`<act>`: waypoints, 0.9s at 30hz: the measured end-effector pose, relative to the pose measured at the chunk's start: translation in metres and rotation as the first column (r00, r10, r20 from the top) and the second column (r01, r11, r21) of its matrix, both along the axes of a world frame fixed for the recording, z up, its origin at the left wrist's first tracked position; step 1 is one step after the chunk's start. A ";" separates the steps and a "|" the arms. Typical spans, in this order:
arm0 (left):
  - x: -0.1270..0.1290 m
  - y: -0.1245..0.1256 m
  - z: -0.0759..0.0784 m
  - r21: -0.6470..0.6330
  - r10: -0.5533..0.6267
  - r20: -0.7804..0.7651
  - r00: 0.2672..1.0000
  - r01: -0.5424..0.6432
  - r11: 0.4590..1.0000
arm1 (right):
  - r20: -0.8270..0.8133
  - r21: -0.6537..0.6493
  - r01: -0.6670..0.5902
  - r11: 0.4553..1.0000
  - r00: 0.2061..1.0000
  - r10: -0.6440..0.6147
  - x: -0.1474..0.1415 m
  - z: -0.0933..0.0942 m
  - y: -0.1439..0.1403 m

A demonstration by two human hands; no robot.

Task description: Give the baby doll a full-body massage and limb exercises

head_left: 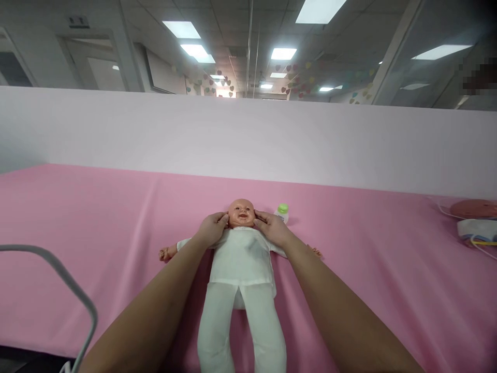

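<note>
Behind everything runs a ceiling (217,20) with lit panels (283,54); below it, a pink sheet (97,233), lightly creased, covers the surface up to a low white partition (248,134) along the far edge. A doll (243,259) in white clothes lies face up in the middle, head to the far side, arms spread, legs running out of view at the near edge. The person's forearms pass on either side and partly cover its arms. A grey cable (58,264) bends across the near left. The left hand (212,229) and right hand (274,228) lie against opposite sides of the doll's head, fingers curved; I cannot tell whether either grips. At the far right sit a brownish item (473,208) and a white cloth-like item (471,228). Smallest is a bottle (286,213), green cap (283,208) on, partly hidden by the right hand; its contents cannot be made out.
</note>
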State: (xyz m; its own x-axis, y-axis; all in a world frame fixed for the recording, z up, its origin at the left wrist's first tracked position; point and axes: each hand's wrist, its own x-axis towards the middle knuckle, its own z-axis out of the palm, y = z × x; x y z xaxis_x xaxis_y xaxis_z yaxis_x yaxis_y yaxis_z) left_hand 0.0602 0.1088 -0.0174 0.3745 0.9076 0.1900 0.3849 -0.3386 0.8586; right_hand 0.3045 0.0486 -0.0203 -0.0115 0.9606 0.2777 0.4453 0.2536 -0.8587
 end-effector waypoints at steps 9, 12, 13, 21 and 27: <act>0.002 -0.028 0.048 0.070 0.279 -0.011 0.960 -0.278 0.958 | 0.080 0.112 0.173 0.978 0.980 -0.183 0.000 -0.005 0.007; 0.024 -0.046 0.075 -0.039 0.189 0.188 0.964 -0.185 0.982 | 0.080 0.163 0.247 0.955 0.962 -0.262 0.002 -0.005 0.011; 0.035 -0.049 0.081 -0.099 0.134 0.229 0.964 -0.114 0.989 | 0.075 0.178 0.272 0.946 0.955 -0.288 0.004 -0.003 0.011; 0.112 -0.040 0.082 -0.531 0.109 0.401 0.909 0.134 0.837 | 0.149 0.295 0.564 0.771 0.770 -0.620 0.048 0.016 -0.001; 0.153 -0.027 0.074 -0.660 0.050 0.364 0.930 0.220 0.718 | 0.211 0.277 0.503 0.819 0.800 -0.562 0.071 0.002 0.004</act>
State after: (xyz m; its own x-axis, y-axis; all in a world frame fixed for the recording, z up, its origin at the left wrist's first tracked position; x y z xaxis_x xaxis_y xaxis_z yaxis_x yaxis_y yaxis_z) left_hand 0.2135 0.0822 0.0567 0.4916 0.8026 -0.3379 0.0306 0.3719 0.9278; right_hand 0.3757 0.0529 -0.0185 0.3824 0.7613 0.5236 0.7656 0.0562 -0.6409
